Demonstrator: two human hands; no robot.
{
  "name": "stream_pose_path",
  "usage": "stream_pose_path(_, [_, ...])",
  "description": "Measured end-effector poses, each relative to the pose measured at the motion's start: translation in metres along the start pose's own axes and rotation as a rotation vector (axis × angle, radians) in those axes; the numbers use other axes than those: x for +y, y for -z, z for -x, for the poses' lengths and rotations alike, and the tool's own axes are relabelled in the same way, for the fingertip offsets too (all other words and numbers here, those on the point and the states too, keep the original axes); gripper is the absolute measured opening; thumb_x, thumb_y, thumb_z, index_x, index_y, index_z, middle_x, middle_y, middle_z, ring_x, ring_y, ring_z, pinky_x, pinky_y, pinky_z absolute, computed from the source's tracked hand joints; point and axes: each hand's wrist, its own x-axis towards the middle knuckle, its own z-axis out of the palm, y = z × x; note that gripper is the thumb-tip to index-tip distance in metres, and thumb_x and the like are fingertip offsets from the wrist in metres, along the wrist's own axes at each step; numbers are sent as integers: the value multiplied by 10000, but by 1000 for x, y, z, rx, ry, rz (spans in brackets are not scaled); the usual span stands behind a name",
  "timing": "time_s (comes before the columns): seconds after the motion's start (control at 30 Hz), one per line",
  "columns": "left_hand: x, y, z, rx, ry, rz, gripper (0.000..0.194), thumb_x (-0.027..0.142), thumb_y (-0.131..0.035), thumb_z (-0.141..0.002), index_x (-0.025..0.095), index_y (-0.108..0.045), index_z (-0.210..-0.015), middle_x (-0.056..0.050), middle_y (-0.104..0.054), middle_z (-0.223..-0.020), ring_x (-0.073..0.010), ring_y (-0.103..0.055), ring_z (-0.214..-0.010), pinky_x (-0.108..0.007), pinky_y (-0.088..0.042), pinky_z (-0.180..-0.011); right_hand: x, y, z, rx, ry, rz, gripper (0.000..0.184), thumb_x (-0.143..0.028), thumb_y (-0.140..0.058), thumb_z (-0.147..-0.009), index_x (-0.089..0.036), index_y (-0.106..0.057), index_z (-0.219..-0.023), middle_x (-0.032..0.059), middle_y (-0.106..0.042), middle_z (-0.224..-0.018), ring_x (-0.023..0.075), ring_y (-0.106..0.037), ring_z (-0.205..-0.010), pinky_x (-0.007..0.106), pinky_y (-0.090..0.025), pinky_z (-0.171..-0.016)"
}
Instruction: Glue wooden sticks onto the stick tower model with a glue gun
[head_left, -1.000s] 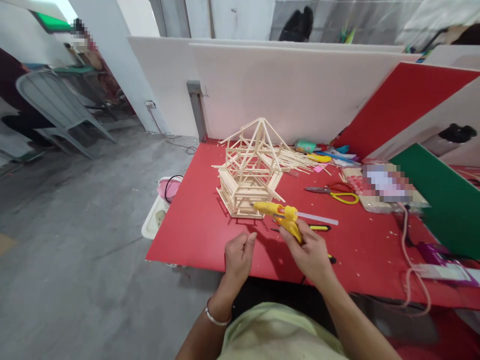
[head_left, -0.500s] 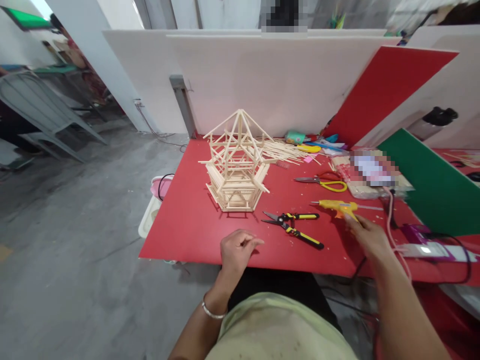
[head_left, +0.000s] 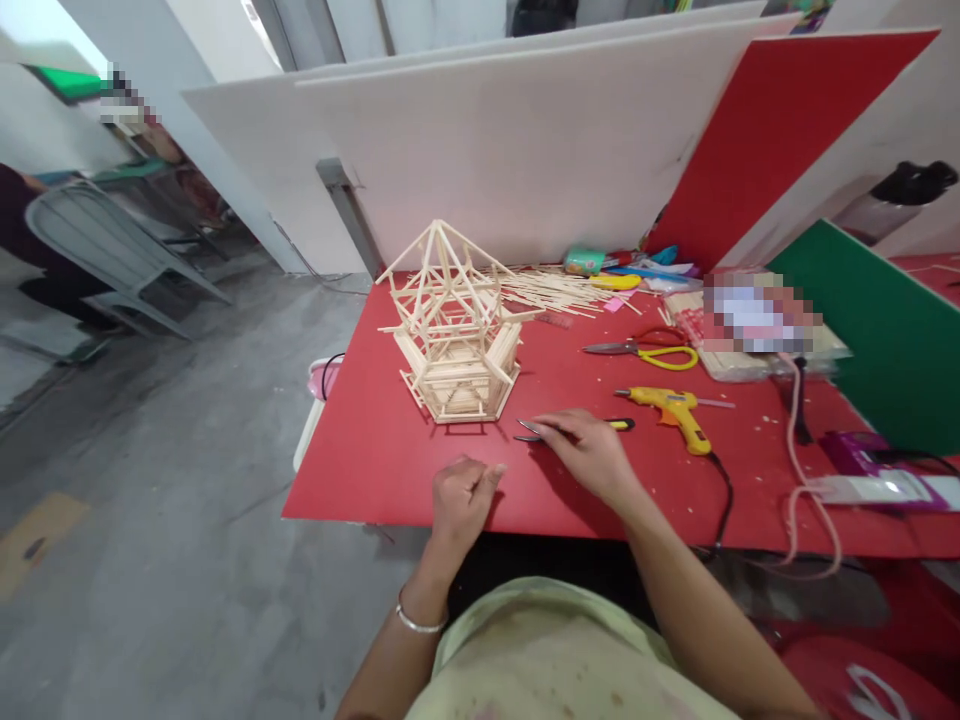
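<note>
A small pavilion-like frame of thin wooden sticks (head_left: 461, 385) stands on the red tabletop, its pointed roof an open lattice. In front of it is my left hand (head_left: 461, 495), fingers curled and thumb pressed against them; anything inside is hidden. My right hand (head_left: 589, 455) is over the black-and-yellow snips (head_left: 621, 425), covering most of them. Its thumb and fingertips are pinched together beside the blades, and I cannot make out what is between them. To the right, the yellow hot glue gun (head_left: 675, 405) lies on its side, touched by neither hand.
Yellow-and-red-handled scissors (head_left: 664, 355) lie behind the glue gun. Loose sticks (head_left: 551, 290) are heaped at the back near a green can (head_left: 583, 262). A green board (head_left: 877, 340) leans at the right, and pink and black cords (head_left: 793, 430) run along that side.
My right hand has let go of the glue gun, left lying on the table, and moved left over the snips. My left hand stays nearly in place, still curled.
</note>
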Motion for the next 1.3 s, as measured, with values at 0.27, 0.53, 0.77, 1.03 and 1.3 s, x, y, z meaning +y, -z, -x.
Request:
stream_pose_path(0.27, [-51,53,-41,479,344,95,362,510,-654,-910,175,-761,-993,-19,-631,-735,-151,-598,-617,-276,-520,-602,-5,-58,-20,-113,11,-47,636,-397,-613,-927,-200,-493,-1519,176,-535,-1515,333,-497,-1418,548,-395,-1182])
stream_pose_path(0.53, [-64,42,-82,373,40,-125,266,253,-614,-913,231,-747,-1142,-123,-656,-1328,-277,-564,-1268,-484,-454,-1106,-8,-86,-18,-116,-1,-88,732,-410,-579,-957,-215,-322,-1614,178,-354,-1655,337,-306,-1550,593,-299,-1244])
stream_pose_path(0.77, [-48,10,-60,442,-85,-443,231,226,-581,-899,210,-747,-1059,-141,-590,-1437,-341,-464,-1386,-567,-392,-1135,0,-100,-23,-58,-64,-143,868,-409,-598,-937,-222,-156,-1660,154,-276,-1692,320,-238,-1577,578,-275,-1257])
stream_pose_path(1.03, [-18,-21,-33,371,-157,-470,490,212,-612,-889,182,-617,-1378,-171,-648,-1373,-359,-502,-1385,-574,-383,-1137,18,-75,-74,-66,-131,-78,882,-562,-569,-910,-118,-292,-1621,202,-203,-1705,313,-102,-1607,532,-203,-1282])
stream_pose_path(1.3, [-40,36,-40,659,20,-112,175,302,-633,-942,214,-757,-1030,-82,-669,-1028,-212,-657,-1002,-359,-546,-917,13,-66,-43,-63,-137,-59,840,-591,-529,-953,-227,-232,-1650,150,-147,-1729,296,-98,-1608,563,-228,-1266])
